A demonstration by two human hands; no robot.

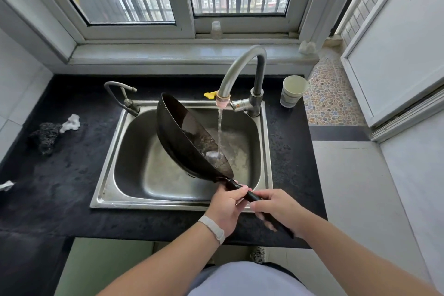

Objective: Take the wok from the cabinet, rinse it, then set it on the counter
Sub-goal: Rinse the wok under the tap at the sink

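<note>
Both hands close on the wok's handle (249, 196): the left hand (228, 208) wraps it nearest the bowl, and the right hand (276, 209) curls around its far end. The wok (185, 137) tilts steeply over the sink (134, 151), rim up by the window side, with the tap (240, 72) running onto its inner wall. I'd say turning it slowly would let water sweep the whole surface. Both forearms reach forward, wrists low over the counter (60, 163).

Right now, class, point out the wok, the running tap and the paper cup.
wok (182, 142): head view, dark outer wall.
tap (242, 65): head view, curved steel neck.
paper cup (293, 94): head view, outer side.
</note>
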